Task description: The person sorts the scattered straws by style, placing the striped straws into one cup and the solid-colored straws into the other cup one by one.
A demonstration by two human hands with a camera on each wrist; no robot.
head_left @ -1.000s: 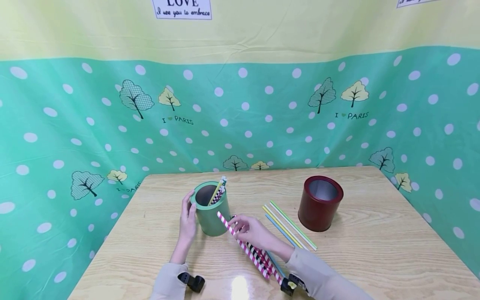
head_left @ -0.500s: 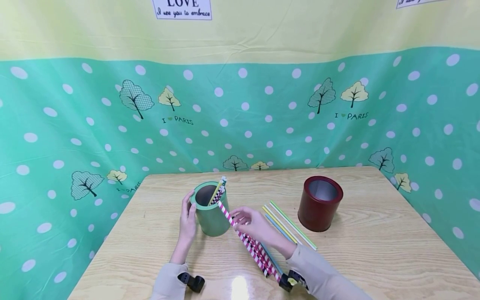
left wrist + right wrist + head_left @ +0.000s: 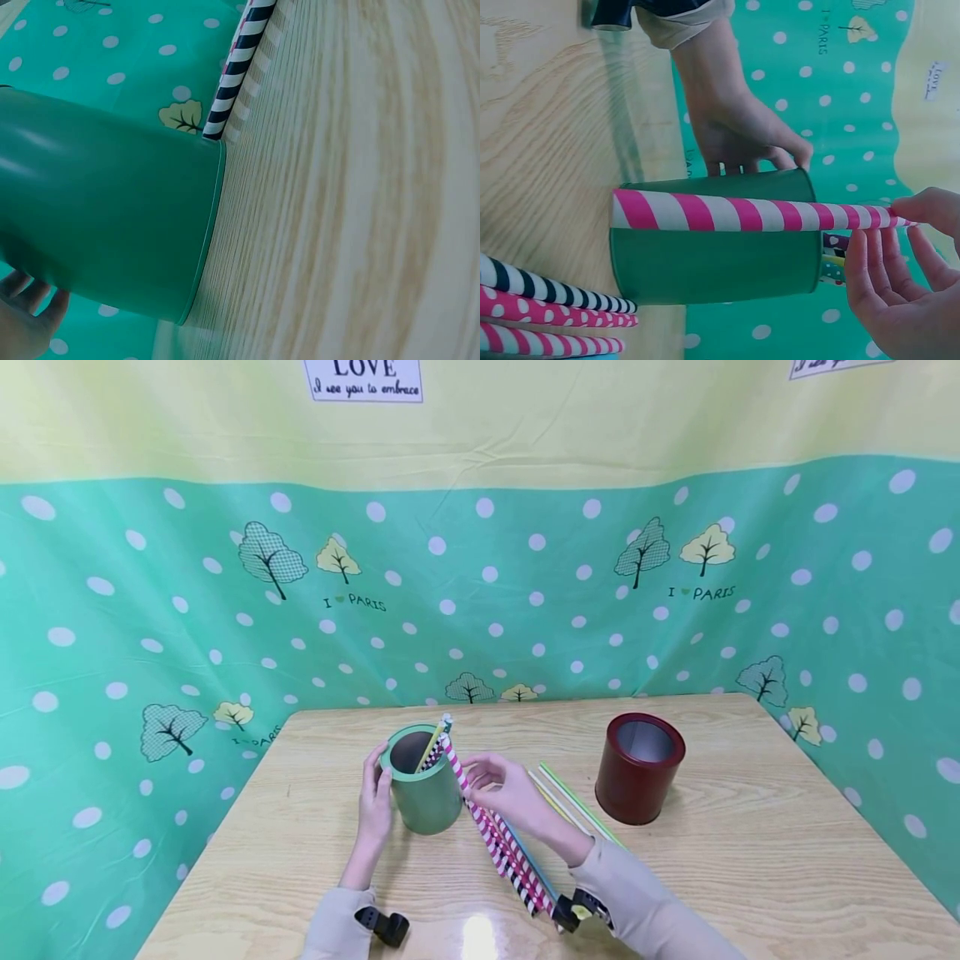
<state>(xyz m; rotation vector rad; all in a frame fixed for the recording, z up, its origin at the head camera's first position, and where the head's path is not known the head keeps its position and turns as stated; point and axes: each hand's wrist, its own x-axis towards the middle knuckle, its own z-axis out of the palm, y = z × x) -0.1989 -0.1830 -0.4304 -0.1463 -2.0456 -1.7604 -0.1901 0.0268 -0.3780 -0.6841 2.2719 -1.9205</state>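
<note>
Near the table [image 3: 750, 860]'s front edge, several patterned straws [image 3: 517, 868] wait. The right hand [image 3: 502, 789] pinches a pink striped straw [image 3: 459, 772], tip over the green can [image 3: 422, 781], which the left hand [image 3: 372, 802] grips. A few straws already stand inside.

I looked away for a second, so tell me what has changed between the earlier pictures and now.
The right hand has raised the pink-striped straw from low beside the green can up to its rim, tilting it steeper; it still pinches it. The left hand still holds the can. The red can and the straws on the table stayed.
</note>
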